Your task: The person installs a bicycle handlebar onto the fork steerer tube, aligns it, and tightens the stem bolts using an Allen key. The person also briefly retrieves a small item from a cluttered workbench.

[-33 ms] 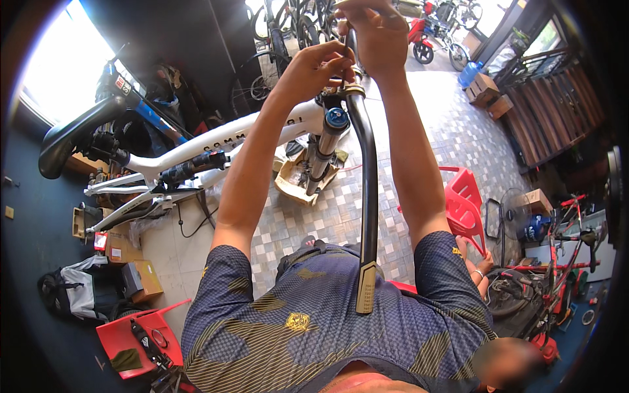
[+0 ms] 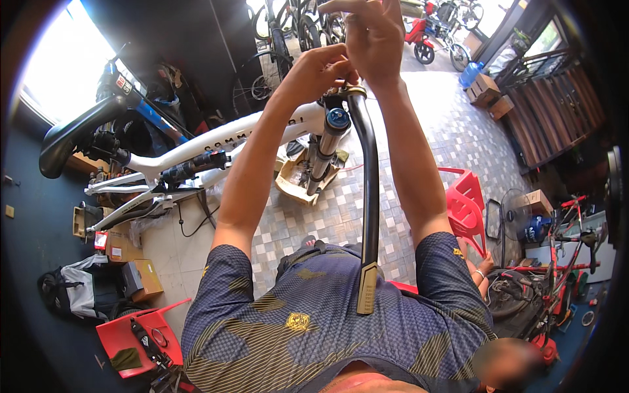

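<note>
A floor [image 2: 458, 131] of grey, brown and white checkered tiles is spread beneath the work, and above it a white mountain-bike frame [image 2: 164, 161] is seen at the left, unmoved since the earlier frame. The black handlebar [image 2: 371, 190] is placed lengthwise at the centre, its near end with a gold marking reaching over the dark patterned shirt [image 2: 262, 314]; its position is almost unchanged. At the right, a red plastic chair [image 2: 464, 203] is seen beyond the right forearm. The grey suspension fork [image 2: 323, 156] is held upright in the frame just left of the bar, with a cardboard tray [image 2: 295, 187] near its lower part. The right hand [image 2: 373, 49] is raised at the upper edge, near the far part of the bar; its fingers, curled before, are now straighter and parted, one being stretched to the left, and whether anything is held cannot be told. The left hand [image 2: 318, 75] has been brought a little closer to the gold stem clamp [image 2: 356, 90], its thumb and fingertips drawn together; what, if anything, is pinched cannot be told. The dark stretch of bar shown earlier between the hands is now covered. Below the clamp, the blue fork cap [image 2: 337, 118] is left exposed.
</note>
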Tool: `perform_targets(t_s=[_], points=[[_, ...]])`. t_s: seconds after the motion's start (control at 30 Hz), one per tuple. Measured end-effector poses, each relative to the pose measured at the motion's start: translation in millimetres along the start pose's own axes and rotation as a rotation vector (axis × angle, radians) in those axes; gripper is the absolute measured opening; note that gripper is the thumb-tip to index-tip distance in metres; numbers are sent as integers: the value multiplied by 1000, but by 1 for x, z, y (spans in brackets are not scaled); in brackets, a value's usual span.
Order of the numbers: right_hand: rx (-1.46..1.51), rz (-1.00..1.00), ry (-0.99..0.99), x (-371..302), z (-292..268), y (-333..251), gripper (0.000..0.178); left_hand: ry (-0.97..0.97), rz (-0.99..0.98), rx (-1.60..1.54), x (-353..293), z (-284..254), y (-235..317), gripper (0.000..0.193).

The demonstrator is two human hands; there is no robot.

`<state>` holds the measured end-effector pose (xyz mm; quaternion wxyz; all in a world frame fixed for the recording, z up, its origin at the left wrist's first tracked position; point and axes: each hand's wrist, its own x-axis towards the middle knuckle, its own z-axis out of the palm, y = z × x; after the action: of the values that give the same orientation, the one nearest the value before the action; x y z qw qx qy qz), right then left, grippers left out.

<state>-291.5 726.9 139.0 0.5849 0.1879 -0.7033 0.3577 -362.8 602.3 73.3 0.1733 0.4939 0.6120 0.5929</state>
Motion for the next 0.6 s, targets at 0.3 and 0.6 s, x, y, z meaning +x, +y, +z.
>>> perform_targets(t_s=[0.3,0.6], points=[[101,371,-639,33,-31,-47,45,-49,10,12,0,2,3,22],[194,920,-194,43,-9,-49,44,-77,57,62,5,-4,-5,20]])
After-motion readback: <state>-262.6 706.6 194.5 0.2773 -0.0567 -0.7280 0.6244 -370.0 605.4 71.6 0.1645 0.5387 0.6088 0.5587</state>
